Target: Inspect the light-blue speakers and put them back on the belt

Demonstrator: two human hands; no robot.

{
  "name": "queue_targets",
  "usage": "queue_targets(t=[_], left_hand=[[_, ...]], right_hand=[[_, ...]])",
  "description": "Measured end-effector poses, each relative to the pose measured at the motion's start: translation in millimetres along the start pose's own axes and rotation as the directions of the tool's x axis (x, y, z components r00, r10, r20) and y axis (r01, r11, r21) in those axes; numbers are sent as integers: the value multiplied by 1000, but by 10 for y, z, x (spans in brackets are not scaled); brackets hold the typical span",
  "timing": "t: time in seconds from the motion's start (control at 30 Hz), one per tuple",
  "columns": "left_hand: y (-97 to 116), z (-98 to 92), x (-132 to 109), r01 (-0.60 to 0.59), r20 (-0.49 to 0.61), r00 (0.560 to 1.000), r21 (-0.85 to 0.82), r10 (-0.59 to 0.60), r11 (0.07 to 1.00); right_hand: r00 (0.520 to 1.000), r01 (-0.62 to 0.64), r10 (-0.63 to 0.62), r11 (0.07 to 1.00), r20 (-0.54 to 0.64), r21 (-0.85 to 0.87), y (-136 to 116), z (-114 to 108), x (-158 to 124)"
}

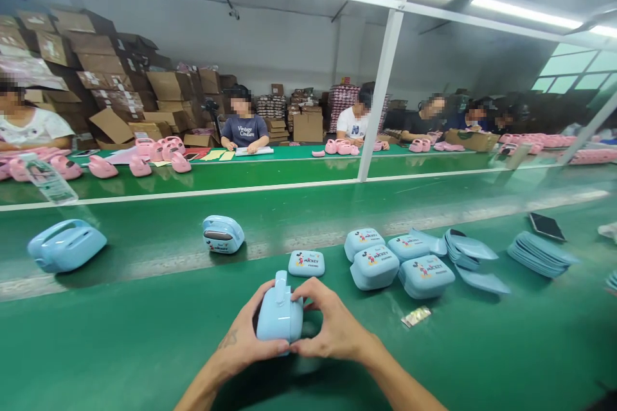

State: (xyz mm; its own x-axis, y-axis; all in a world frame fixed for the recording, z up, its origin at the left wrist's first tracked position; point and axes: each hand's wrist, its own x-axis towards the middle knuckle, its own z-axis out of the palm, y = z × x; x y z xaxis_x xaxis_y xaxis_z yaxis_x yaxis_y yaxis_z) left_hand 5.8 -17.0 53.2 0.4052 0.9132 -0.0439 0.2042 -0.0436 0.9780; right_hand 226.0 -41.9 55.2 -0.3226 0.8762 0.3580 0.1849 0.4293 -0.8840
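Note:
Both my hands grip one light blue plastic case (278, 314) just above the green bench. My left hand (245, 340) wraps its left side and my right hand (332, 327) closes on its right side, thumbs meeting under it. A blue lid with a cartoon print (306, 263) lies just beyond the case. To the right sits a cluster of printed blue lids (400, 260).
Two blue cases (222, 234) (66, 245) ride the conveyor belt at the left. Stacks of thin blue plates (540, 253) and a dark phone (546, 226) lie at the right. A small foil scrap (415, 316) is nearby. Several people work opposite among pink parts (159, 154).

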Motion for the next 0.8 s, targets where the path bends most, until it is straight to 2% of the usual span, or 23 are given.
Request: queue_targets(t=[0.1,0.27,0.4,0.47,0.53,0.63,0.7,0.8], left_hand=[[-22,-24,-17,-6,-30,1000,-31,5,999],[30,-27,-40,2,-43,999,-85,-6,996],[-14,-59,-47,-3,-4,1000,-33,3,999],[-57,-66,-66,-42,-41,998,25,43,999],[-83,-53,-94,-108,-120,985,109,121,988],[-68,5,-135,-236,-185,940,258,288,937],[-44,56,-152,-317,-158,911,325,382,891],[-39,126,-160,-393,-96,883,387,460,834]], right_hand=[[998,56,-55,998,33,-29,51,42,84],[996,69,-68,997,50,-18,62,72,120],[998,61,-61,998,19,23,77,129,44],[1000,16,-16,991,-1,133,109,165,0],[996,-77,90,926,-17,370,154,202,-29],[970,-223,226,700,86,678,216,249,-37],[960,-271,223,613,167,742,235,267,-32],[964,-264,186,621,189,738,235,269,-33]])
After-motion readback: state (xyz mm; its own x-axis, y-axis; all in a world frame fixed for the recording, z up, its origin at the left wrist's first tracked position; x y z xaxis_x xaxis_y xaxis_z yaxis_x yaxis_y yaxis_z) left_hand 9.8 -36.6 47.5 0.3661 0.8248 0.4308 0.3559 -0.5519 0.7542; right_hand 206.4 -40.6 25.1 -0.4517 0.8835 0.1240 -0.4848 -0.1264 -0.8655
